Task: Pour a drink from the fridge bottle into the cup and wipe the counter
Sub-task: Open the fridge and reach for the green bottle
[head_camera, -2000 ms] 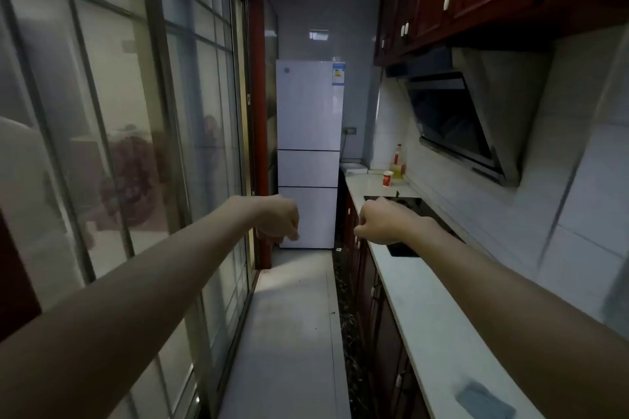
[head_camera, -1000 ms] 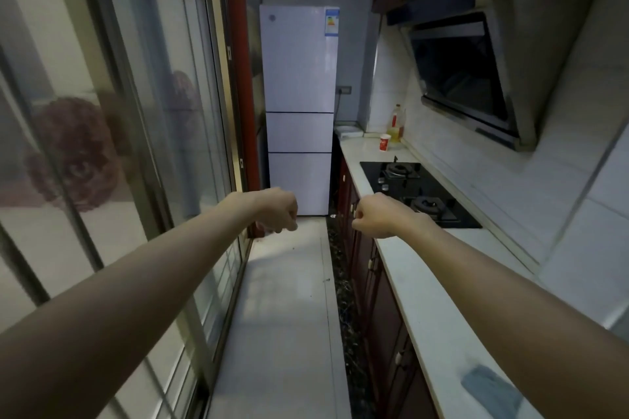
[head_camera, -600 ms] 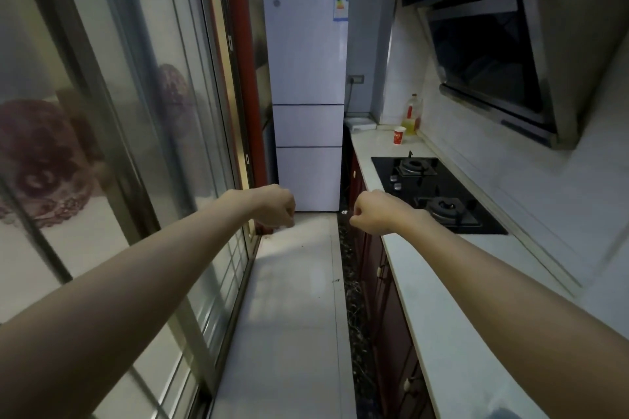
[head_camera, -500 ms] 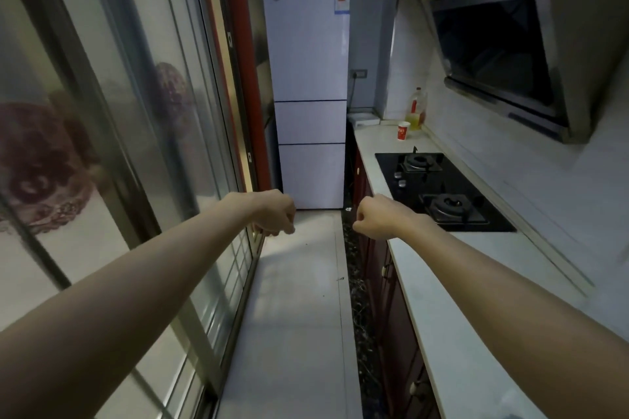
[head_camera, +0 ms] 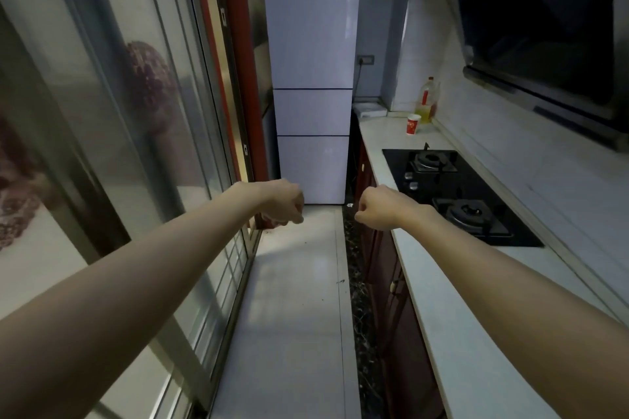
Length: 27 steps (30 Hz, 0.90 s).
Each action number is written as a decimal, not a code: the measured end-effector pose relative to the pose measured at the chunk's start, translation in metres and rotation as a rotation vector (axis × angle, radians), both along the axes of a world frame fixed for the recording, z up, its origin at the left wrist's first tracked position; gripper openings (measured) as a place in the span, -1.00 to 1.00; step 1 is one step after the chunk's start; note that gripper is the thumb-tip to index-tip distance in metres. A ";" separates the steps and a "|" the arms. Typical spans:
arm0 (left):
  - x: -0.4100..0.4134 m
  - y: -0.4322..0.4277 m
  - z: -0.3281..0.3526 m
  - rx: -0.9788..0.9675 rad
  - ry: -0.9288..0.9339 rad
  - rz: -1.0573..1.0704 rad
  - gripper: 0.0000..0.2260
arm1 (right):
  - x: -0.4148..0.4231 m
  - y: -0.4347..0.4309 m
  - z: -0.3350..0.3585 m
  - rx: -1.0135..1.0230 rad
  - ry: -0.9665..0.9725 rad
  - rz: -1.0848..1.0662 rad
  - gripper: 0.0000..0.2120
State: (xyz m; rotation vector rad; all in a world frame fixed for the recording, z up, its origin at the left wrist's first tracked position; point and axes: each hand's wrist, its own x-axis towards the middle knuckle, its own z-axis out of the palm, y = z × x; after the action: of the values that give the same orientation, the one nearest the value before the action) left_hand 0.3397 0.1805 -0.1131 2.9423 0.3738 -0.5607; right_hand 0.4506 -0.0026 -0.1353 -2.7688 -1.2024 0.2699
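Straight ahead of 2 empty fists, left hand [head_camera: 284, 202] and right hand [head_camera: 374, 207], stands the closed fridge [head_camera: 311, 78], left nearer.

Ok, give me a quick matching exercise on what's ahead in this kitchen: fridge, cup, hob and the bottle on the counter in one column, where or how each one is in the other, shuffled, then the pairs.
Things
1. fridge
2. cup
3. hob
4. bottle

Places or states
A. black, set into the counter
B. white, at the far end of the aisle, doors shut
C. by the wall tiles, just behind the cup, yellow liquid at the bottom
D. red and white, upright on the counter beyond the hob

Pairs: 1-B, 2-D, 3-A, 4-C
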 end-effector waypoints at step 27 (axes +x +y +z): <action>0.258 0.192 -0.022 -0.032 0.035 -0.084 -0.77 | 0.250 0.189 -0.016 -0.019 0.064 0.006 -0.75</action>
State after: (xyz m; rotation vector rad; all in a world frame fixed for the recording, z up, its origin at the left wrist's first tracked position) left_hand 0.5975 0.3721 -0.1347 2.9320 0.2438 -0.6233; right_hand 0.7008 0.1861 -0.1515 -2.7504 -1.1993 0.3702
